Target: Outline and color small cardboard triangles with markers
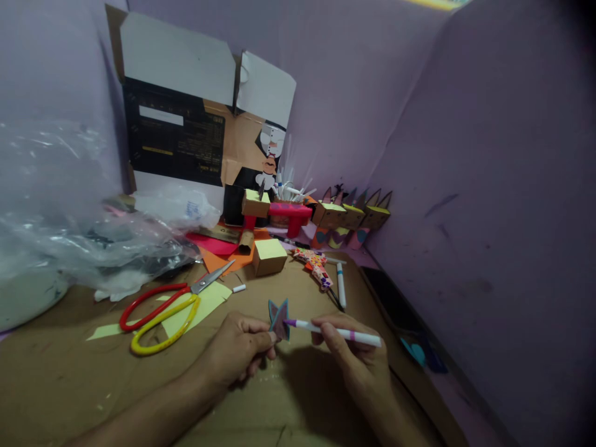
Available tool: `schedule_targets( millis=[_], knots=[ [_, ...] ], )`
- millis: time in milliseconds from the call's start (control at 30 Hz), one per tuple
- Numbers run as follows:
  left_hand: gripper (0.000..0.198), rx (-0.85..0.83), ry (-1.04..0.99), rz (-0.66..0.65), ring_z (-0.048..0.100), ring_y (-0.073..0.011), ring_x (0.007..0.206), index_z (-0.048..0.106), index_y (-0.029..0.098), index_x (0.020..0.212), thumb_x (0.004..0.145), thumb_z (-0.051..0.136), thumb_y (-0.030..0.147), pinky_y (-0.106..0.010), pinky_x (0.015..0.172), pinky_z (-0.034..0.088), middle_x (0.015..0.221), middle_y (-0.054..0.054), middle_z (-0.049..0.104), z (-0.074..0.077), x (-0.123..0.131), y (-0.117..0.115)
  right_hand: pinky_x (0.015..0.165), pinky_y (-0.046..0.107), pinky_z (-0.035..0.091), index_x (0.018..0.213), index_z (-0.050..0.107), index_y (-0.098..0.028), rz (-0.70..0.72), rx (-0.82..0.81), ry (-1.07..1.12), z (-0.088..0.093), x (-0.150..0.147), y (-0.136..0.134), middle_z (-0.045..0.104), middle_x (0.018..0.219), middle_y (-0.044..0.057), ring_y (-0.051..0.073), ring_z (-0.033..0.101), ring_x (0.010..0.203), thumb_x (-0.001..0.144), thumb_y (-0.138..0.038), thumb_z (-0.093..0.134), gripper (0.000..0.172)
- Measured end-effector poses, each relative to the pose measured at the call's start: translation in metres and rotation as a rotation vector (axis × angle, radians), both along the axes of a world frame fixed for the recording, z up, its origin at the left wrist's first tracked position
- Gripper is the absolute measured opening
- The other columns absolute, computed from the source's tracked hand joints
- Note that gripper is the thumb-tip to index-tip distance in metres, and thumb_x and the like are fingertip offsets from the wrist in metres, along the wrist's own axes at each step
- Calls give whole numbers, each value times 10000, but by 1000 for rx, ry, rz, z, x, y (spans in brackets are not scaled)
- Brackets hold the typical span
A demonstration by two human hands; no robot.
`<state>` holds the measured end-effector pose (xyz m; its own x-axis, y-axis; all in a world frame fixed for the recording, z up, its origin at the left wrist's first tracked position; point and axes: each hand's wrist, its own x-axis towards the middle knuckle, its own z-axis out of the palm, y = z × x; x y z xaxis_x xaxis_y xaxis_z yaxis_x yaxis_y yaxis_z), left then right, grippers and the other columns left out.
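Observation:
Between thumb and fingers, my left hand (244,347) pinches a small pointed paper piece (280,315) with a blue-green edge and a purplish middle. My right hand (356,357) grips a white marker (365,337) with a purple tip, which meets or nearly meets the right side of the piece. Both hands are above the brown cardboard sheet (251,416). A small white cap (239,288) lies beyond my left hand, and a capped white marker (341,284) lies beyond my right hand.
Scissors (165,338) with red and yellow handles rest on pale yellow paper (205,310) at left. Behind stand a small box (270,259), a patterned glue gun (316,267) and several box-headed figures (354,217). Plastic bags (93,217) fill the left; a dark phone-like object (388,298) lies right.

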<state>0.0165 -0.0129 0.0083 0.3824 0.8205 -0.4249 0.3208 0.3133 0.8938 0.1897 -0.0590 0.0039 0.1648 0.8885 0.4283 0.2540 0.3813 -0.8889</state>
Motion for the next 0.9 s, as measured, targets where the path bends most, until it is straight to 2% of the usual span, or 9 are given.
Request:
schedule_targets(
  millis=[100, 200, 400, 533, 600, 667, 733, 833, 900],
  knots=[
    [268, -13, 16, -8, 245, -33, 235, 500, 161, 498, 622, 472, 397, -168, 281, 151, 283, 75, 379, 2, 1, 0, 448, 217, 410, 722, 685, -178, 4, -5, 131, -3, 1, 0, 593, 510, 2, 120, 543, 469, 781, -274, 574, 159],
    [260, -7, 54, -63, 289, -42, 245, 497, 163, 508, 630, 469, 391, -167, 278, 171, 322, 64, 421, 4, 5, -1, 428, 213, 413, 841, 666, -193, -46, 42, 291, -4, 4, 1, 586, 500, -16, 110, 530, 443, 800, -297, 554, 159],
    [241, 6, 289, -308, 330, -57, 281, 509, 161, 468, 621, 494, 348, -180, 304, 228, 356, 46, 426, 11, 3, -3, 432, 214, 430, 851, 657, -185, -73, 54, 321, -3, 6, 5, 595, 528, -12, 105, 532, 452, 800, -290, 560, 152],
    [174, 40, 323, -450, 379, -76, 355, 512, 162, 472, 559, 564, 305, -195, 355, 270, 411, 34, 467, 12, -12, 7, 423, 218, 439, 863, 654, -182, -88, 40, 326, -1, 4, 5, 604, 550, -4, 108, 539, 445, 798, -298, 558, 164],
    [137, 139, 340, -406, 418, -95, 402, 511, 165, 486, 563, 551, 270, -204, 386, 288, 431, 28, 475, 15, -16, 16, 430, 228, 452, 878, 650, -180, -112, 20, 314, 0, 3, 6, 620, 585, 7, 117, 554, 459, 793, -310, 558, 181],
    [120, 345, 402, -281, 487, -128, 495, 543, 167, 538, 594, 529, 272, -223, 455, 335, 497, 9, 519, 19, -14, 25, 456, 246, 469, 889, 647, -170, -160, -5, 286, 0, 3, 8, 632, 609, 20, 134, 572, 488, 781, -325, 566, 205],
    [157, 540, 509, -182, 544, -171, 632, 595, 183, 677, 613, 540, 315, -258, 549, 377, 662, -20, 592, 25, -7, 28, 488, 265, 484, 892, 644, -156, -213, -26, 261, 0, 3, 9, 640, 622, 33, 151, 586, 521, 769, -340, 574, 233],
    [401, 710, 657, -232, 537, -237, 884, 579, 217, 955, 584, 596, 371, -323, 729, 394, 975, -66, 581, 30, 7, 25, 514, 266, 487, 887, 642, -152, -249, -42, 239, -1, 4, 11, 640, 634, 35, 153, 590, 542, 769, -349, 569, 241],
    [488, 787, 730, -296, 500, -258, 963, 547, 209, 1034, 576, 609, 365, -346, 808, 371, 1034, -88, 548, 27, 15, 21, 515, 253, 480, 884, 641, -158, -237, -48, 212, -2, 3, 10, 633, 633, 29, 145, 586, 545, 781, -345, 555, 231]
  ],
)
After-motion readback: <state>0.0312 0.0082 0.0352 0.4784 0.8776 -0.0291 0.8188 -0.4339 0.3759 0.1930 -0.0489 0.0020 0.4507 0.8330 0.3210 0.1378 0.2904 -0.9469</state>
